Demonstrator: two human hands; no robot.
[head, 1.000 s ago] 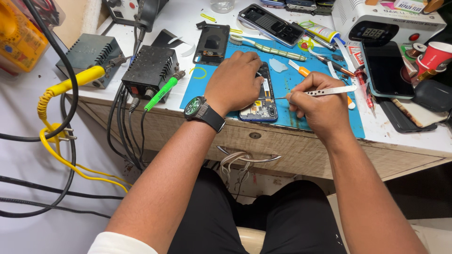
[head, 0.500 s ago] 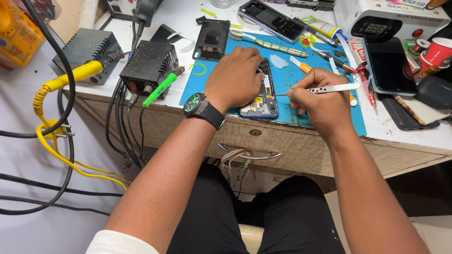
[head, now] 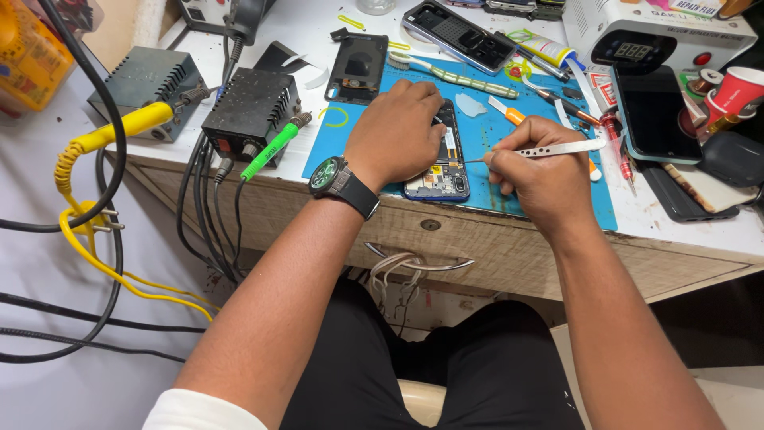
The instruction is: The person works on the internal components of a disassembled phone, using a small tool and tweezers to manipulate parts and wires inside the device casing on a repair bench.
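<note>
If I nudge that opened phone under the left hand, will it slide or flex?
The opened phone lies flat on the blue mat, so it probably grips rather than slides. Its exposed internals look fragile. The left hand pins it while the right hand works tweezers.

Blue mat [head: 549, 199] — silver tweezers [head: 557, 149]
</note>
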